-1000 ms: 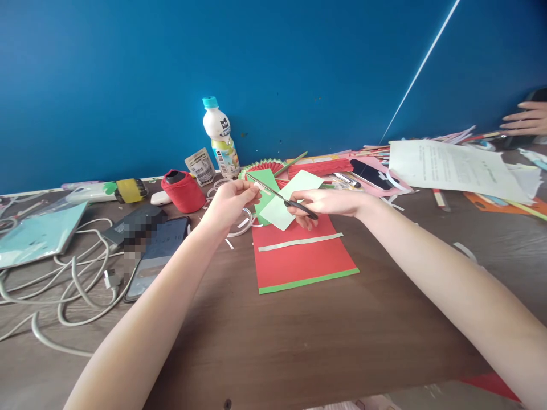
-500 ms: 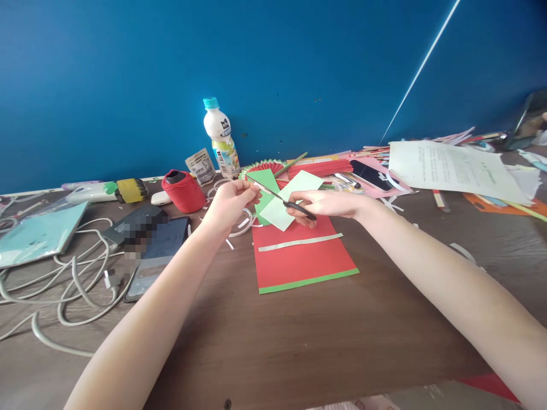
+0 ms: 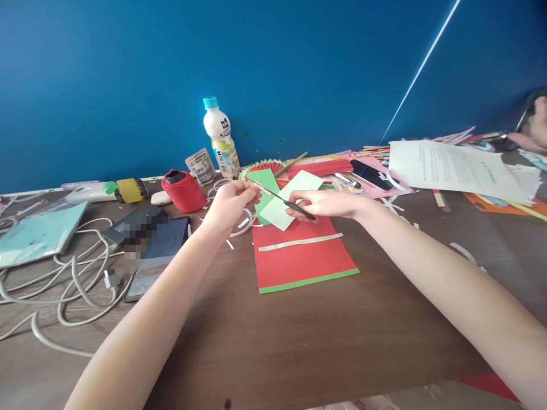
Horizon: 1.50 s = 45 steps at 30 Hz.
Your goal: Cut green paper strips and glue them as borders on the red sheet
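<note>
My left hand (image 3: 231, 204) is closed, pinching the edge of a light green paper (image 3: 287, 200) held above the table. My right hand (image 3: 327, 203) grips black-handled scissors (image 3: 285, 201), whose blades point left across the paper toward my left fingers. Under both hands lies a red sheet (image 3: 301, 256) with a green border and a pale cut strip (image 3: 299, 241) resting on it. A darker green piece (image 3: 265, 185) shows behind the light green paper.
A red thread spool (image 3: 183, 191), a drink bottle (image 3: 220, 138) and a folded red paper fan (image 3: 267, 167) stand at the back. Phones (image 3: 157, 254) and white cables (image 3: 68, 285) lie left. White printed sheets (image 3: 453, 168) and coloured scraps cover the right, where another person's hand (image 3: 534, 128) shows.
My hands and the scissors have hardly moved. At the far right, the other person's hand drew back out of view and has come back in at the edge.
</note>
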Motion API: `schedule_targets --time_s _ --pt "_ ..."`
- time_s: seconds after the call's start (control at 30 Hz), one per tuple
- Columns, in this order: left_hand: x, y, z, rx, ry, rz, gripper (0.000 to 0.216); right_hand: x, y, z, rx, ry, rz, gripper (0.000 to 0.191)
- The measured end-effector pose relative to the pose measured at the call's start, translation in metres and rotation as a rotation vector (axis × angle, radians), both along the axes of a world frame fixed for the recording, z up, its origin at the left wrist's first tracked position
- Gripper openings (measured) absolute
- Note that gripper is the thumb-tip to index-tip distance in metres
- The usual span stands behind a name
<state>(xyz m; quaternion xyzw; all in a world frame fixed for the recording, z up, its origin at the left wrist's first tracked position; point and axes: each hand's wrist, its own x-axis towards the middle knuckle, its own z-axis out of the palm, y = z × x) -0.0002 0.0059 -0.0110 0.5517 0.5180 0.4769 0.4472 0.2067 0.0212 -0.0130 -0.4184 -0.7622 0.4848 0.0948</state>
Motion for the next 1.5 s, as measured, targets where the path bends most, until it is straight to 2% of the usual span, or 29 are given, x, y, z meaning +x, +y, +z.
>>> schedule_targets --time_s 0.27,0.83,1.03,1.5 --pt "0.0016 -0.002 0.0009 -0.015 -0.028 0.014 0.009 -0.0029 -0.0036 0.0037 0.016 -0.015 -0.036 0.032" --pt "0.0013 -0.0025 0.001 0.026 0.085 0.067 0.01 -0.0017 -0.0015 0.0063 0.081 -0.082 -0.061 0.036" --pt "-0.0009 -0.0012 0.0013 0.054 0.006 0.028 0.009 0.002 -0.0004 0.0071 0.037 -0.036 -0.038 0.035" --pt "0.0032 -0.0018 -0.004 0.037 0.056 0.047 0.012 -0.0019 -0.0046 0.0069 0.034 -0.017 -0.027 0.029"
